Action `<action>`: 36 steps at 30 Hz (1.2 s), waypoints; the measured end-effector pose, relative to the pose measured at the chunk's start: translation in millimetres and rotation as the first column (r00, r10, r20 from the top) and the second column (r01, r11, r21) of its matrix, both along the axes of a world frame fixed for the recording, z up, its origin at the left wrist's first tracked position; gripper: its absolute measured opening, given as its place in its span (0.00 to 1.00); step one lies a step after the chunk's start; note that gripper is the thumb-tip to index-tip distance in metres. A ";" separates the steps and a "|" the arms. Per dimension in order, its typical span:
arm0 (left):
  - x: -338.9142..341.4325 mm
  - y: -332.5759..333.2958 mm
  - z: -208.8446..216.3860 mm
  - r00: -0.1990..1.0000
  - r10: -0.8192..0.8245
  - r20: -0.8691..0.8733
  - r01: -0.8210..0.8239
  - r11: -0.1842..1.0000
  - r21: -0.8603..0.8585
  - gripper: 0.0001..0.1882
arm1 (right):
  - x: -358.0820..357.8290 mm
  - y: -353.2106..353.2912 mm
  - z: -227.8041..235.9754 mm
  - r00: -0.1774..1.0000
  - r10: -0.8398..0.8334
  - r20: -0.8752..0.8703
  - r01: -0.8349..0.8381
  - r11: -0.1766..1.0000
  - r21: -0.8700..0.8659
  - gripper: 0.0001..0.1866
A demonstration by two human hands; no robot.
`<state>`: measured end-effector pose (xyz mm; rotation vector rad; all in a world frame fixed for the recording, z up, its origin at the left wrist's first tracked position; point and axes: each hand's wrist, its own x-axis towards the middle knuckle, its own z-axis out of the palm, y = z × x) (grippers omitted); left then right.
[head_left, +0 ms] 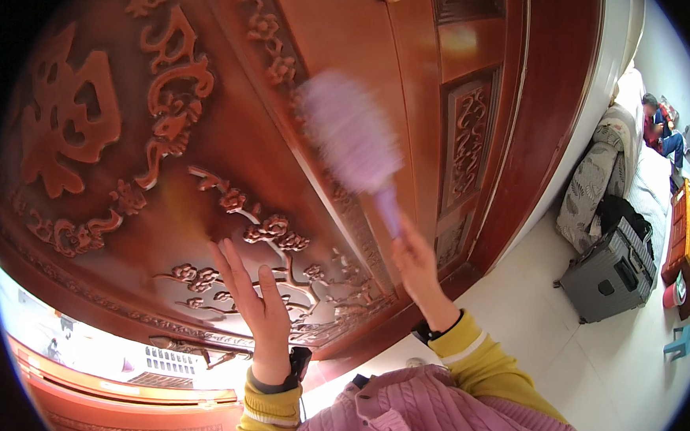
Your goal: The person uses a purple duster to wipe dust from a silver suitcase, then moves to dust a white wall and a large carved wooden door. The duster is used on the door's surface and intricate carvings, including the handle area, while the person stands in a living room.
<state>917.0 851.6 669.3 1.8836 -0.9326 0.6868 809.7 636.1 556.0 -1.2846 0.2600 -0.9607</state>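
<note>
A fluffy light-purple duster (350, 133), smeared by motion, is held up by its purple handle in my right hand (417, 259). Its head is in front of the strip between the large carved panel and the narrower door leaf. My left hand (259, 293) is raised with fingers stretched out, in front of the carved flower branches (276, 239). Whether its fingertips touch the wood I cannot tell. The reddish-brown wooden door (231, 145) carries raised flowers, scrolls and a large carved character.
To the right, a grey suitcase (610, 275) stands on the tiled floor (511, 336) beside a patterned sofa (596, 179). Beyond are a wooden table (687, 244), a red bucket (674, 292), a small blue stool (679, 343) and a seated person (662, 132). A bright opening is at lower left.
</note>
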 end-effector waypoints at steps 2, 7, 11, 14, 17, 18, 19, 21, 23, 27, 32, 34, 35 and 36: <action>-0.4 0.2 -2.9 1.000 0.010 -0.021 -0.010 1.000 -0.005 0.31 | -2.1 -11.4 5.8 0.995 0.017 0.094 -0.043 0.957 0.286 0.29; -4.7 -0.1 -9.4 0.999 0.014 -0.037 -0.013 1.000 0.009 0.32 | -2.1 -2.3 7.3 0.987 -0.071 -0.142 -0.021 0.830 -0.558 0.26; -2.1 15.3 -5.7 0.995 0.097 -0.037 -0.097 0.995 -0.008 0.31 | 9.9 6.4 -1.5 0.990 -0.140 -0.025 0.108 0.859 -0.500 0.24; 4.6 31.7 -4.4 0.983 0.150 -0.103 -0.159 0.983 -0.091 0.31 | 12.9 -1.8 0.5 0.994 0.025 0.108 -0.029 0.999 0.035 0.22; 12.8 46.0 -7.1 0.969 0.178 -0.169 -0.205 0.966 -0.158 0.32 | 17.2 -0.3 11.0 0.994 0.091 0.054 -0.060 0.904 -0.423 0.22; 14.7 50.0 -9.6 0.965 0.208 -0.162 -0.233 0.960 -0.154 0.32 | 15.3 2.3 15.5 0.989 0.121 -0.087 -0.149 0.792 -0.591 0.22; 16.8 54.3 -12.0 0.962 0.222 -0.161 -0.248 0.955 -0.164 0.32 | 13.9 6.6 20.2 0.954 0.221 -0.202 -0.299 0.716 -0.630 0.22; 22.7 64.9 -16.0 0.947 0.253 -0.197 -0.292 0.934 -0.205 0.32 | 18.7 17.9 29.1 0.987 0.137 -0.082 -0.158 0.766 -0.623 0.23; 28.2 76.7 -22.5 0.941 0.255 -0.225 -0.308 0.919 -0.247 0.32 | 23.6 28.7 35.0 0.996 0.072 -0.058 -0.090 0.873 -0.480 0.25; 39.1 101.7 -43.8 0.911 0.170 -0.376 -0.320 0.866 -0.384 0.32 | 36.8 48.7 32.9 0.984 0.070 -0.165 -0.157 0.784 -0.600 0.28; 39.7 118.2 -77.2 0.793 0.062 -0.607 -0.376 0.833 -0.406 0.35 | 38.6 66.3 26.7 0.849 0.179 -0.498 -0.523 0.425 -0.739 0.27; 35.6 118.6 -87.3 0.783 -0.043 -0.620 -0.345 0.800 -0.491 0.38 | 38.8 67.7 32.0 0.885 0.213 -0.413 -0.463 0.488 -0.740 0.26; 35.2 119.9 -90.4 0.765 -0.014 -0.644 -0.381 0.796 -0.470 0.38 | 40.8 67.0 36.7 0.945 0.216 -0.245 -0.325 0.549 -0.770 0.27; 34.5 120.9 -93.0 0.739 0.012 -0.674 -0.419 0.792 -0.445 0.39 | 42.1 67.1 41.3 0.951 0.187 -0.246 -0.308 0.627 -0.715 0.27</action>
